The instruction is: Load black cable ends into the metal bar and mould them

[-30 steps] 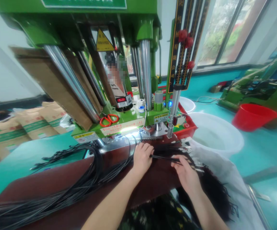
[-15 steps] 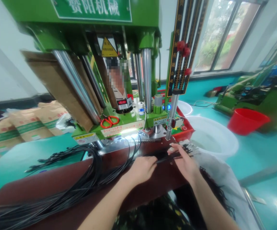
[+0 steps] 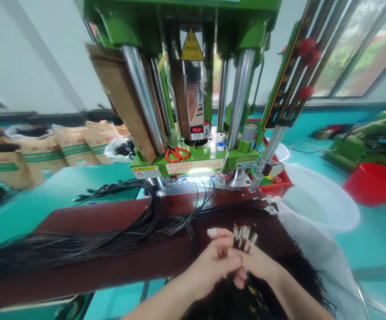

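Several black cables with metal connector ends (image 3: 245, 235) stick up between my two hands, in front of the dark red board (image 3: 113, 258). My left hand (image 3: 221, 262) is closed and overlaps my right hand (image 3: 253, 258); its fingers press at the cables near the connectors. The right hand is wrapped round the same cables, partly hidden behind the left. Long black cables (image 3: 79, 244) lie along the board to the left. Other cable ends with pale connectors (image 3: 272, 205) rest at the board's right end.
A green press (image 3: 209, 165) with steel columns stands behind the board, with red-handled scissors (image 3: 177, 154) on its base. A white tub (image 3: 323, 200) and red bucket (image 3: 376, 182) are at the right. Paper sacks (image 3: 42, 151) stand at the back left.
Both hands have moved down toward the body, off the board, and come together with the connector ends upright between them. The camera view has turned left.
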Demonstrator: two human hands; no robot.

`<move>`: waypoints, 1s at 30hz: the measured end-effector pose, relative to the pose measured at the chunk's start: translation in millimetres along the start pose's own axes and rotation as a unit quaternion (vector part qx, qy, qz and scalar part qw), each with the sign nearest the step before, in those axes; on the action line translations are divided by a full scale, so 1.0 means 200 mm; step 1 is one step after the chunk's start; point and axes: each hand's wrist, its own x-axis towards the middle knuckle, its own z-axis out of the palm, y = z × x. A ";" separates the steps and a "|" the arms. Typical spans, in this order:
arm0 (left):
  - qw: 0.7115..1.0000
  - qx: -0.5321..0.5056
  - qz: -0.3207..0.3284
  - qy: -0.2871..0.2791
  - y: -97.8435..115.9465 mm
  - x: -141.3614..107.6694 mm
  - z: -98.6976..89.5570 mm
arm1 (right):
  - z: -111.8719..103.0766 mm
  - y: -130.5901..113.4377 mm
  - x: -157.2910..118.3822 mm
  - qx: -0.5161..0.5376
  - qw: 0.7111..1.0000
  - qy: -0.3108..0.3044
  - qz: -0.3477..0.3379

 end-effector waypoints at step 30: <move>0.965 -0.138 0.030 0.219 -0.02 0.49 -0.06 | -0.53 -0.18 0.46 -0.529 0.838 0.135 -0.019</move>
